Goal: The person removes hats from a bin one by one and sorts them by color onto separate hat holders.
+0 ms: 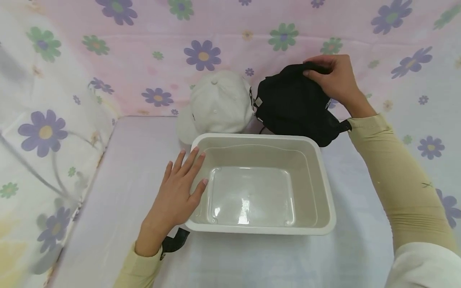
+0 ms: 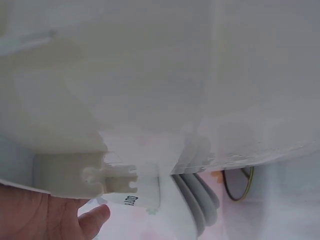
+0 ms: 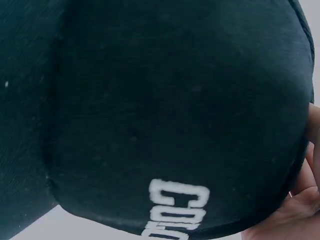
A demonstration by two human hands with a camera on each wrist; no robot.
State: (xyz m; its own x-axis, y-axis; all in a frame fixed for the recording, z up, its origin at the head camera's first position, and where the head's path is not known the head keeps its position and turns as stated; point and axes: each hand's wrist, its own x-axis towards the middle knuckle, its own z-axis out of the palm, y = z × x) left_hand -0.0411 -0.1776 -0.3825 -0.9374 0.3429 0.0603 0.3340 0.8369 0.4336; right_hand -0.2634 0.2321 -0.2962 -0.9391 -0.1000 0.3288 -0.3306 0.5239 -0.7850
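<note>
My right hand (image 1: 336, 82) pinches the upper edge of a black cap (image 1: 293, 102) between thumb and fingers, behind the tub's far right corner. In the right wrist view the black cap (image 3: 175, 110) fills most of the picture, with white letters starting "COLO" near its lower edge; the fingers lie at its right edge. My left hand (image 1: 176, 196), its fingers spread and straight, lies over the left rim of a beige plastic tub (image 1: 259, 230). A white cap (image 1: 219, 104) sits behind the tub, crown up, beside the black cap. In the left wrist view the hand (image 2: 55, 215) shows low at the left.
The tub stands on a pale cloth-covered table (image 1: 133, 160). Behind it rises a pink flowered backdrop (image 1: 144, 60), with another flowered sheet (image 1: 43, 172) along the left side. Both caps stand close against the backdrop.
</note>
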